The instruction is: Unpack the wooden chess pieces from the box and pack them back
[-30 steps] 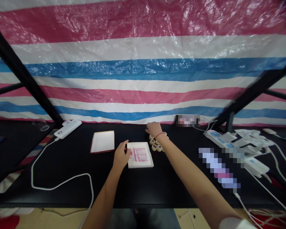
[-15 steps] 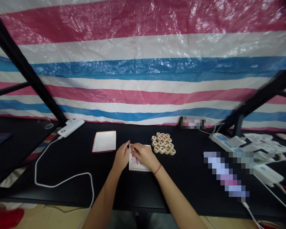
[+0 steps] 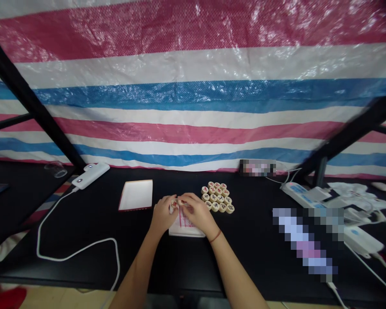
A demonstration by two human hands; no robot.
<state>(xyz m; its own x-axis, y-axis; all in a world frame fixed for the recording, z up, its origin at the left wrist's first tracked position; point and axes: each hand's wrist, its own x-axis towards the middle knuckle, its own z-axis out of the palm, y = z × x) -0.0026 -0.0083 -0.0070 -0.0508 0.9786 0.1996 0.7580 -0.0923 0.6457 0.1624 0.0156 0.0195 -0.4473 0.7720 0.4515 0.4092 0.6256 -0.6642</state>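
Observation:
Both hands meet over a white square (image 3: 187, 233) with red grid lines, which lies flat on the black table. A round Chinese chess piece (image 3: 174, 204) with a red character shows at the fingertips of my left hand (image 3: 163, 213), whose fingers curl around it. Touching close by, my right hand (image 3: 197, 211) pinches a second chess piece (image 3: 182, 201), mostly hidden by its fingers. Just to the right, several wooden chess pieces (image 3: 220, 198) with red and black characters stand in tight rows. A shallow box lid (image 3: 137, 195), white inside, lies to the left.
A white power strip (image 3: 91, 175) with a cable sits at the back left. On the right are another power strip (image 3: 304, 193) with plugs and a blurred-out long object (image 3: 304, 242). A blurred-out device (image 3: 257, 167) stands at the back, before the striped sheet (image 3: 186, 133).
My left hand has curled its fingers in around a chess piece. My right hand has shifted slightly, its fingers now at the left hand's fingertips. The view has moved a little.

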